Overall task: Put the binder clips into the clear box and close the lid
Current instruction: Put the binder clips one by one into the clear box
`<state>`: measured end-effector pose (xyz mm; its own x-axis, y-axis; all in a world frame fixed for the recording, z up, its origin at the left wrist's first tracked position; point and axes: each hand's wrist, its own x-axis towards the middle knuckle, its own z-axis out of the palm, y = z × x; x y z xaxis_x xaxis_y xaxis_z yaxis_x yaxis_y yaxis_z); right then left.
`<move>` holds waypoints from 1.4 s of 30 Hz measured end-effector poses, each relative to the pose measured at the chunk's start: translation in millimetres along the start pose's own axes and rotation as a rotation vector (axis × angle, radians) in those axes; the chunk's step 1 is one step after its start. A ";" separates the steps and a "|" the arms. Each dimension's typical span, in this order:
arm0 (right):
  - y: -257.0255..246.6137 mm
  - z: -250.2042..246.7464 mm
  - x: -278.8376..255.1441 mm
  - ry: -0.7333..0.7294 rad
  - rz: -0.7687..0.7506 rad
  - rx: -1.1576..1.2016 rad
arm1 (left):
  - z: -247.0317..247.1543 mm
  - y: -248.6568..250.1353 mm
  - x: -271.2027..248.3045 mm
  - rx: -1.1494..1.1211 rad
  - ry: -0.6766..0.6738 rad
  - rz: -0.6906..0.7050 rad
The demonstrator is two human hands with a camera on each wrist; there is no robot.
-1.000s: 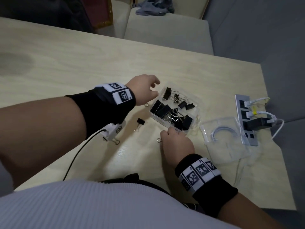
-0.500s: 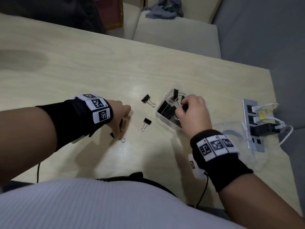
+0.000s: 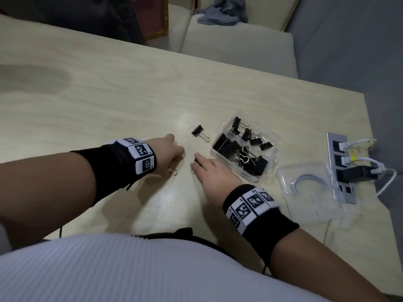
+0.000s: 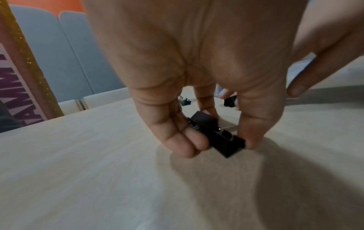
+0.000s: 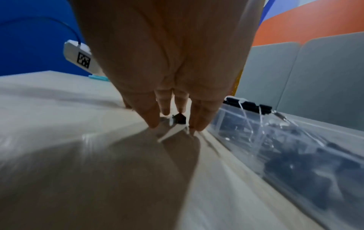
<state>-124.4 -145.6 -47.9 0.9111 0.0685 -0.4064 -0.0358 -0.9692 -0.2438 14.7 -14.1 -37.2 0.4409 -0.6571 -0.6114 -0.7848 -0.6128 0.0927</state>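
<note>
My left hand (image 3: 177,158) pinches a black binder clip (image 4: 217,134) between fingertips and thumb just above the table; its wire loop (image 3: 175,172) pokes out below. My right hand (image 3: 195,165) reaches down over a small black clip (image 5: 179,119) on the table. Its fingertips (image 5: 198,126) touch down on either side of the clip without pinching it. Another loose clip (image 3: 198,131) lies farther back. The clear box (image 3: 219,158), lid off, holds several black clips just right of my right hand. Its clear lid (image 3: 309,194) lies flat to the right.
A grey power strip (image 3: 333,140) with white cables and a black plug sits at the table's right edge, beside the lid. A cushioned bench (image 3: 235,46) with a crumpled cloth stands beyond the far edge. The table's left half is bare wood.
My right hand has left the box and come down left over the loose clip beside it. My left hand, still holding its clip, has shifted a little to the right.
</note>
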 end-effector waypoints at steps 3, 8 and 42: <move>3.1 5.2 -4.3 0.049 0.036 -0.052 | 0.3 0.2 3.1 -0.017 -0.007 -0.006; 7.8 3.5 -18.1 0.065 0.182 0.009 | 0.8 3.1 6.5 -0.067 -0.024 -0.021; 84.4 -12.0 -34.7 0.271 0.538 0.259 | -76.1 45.5 57.7 -0.361 0.392 0.028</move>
<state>-154.1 -232.6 -43.8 0.8084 -0.5050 -0.3025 -0.5824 -0.7607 -0.2866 37.6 -113.3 -8.4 0.6059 -0.7478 -0.2715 -0.6291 -0.6593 0.4117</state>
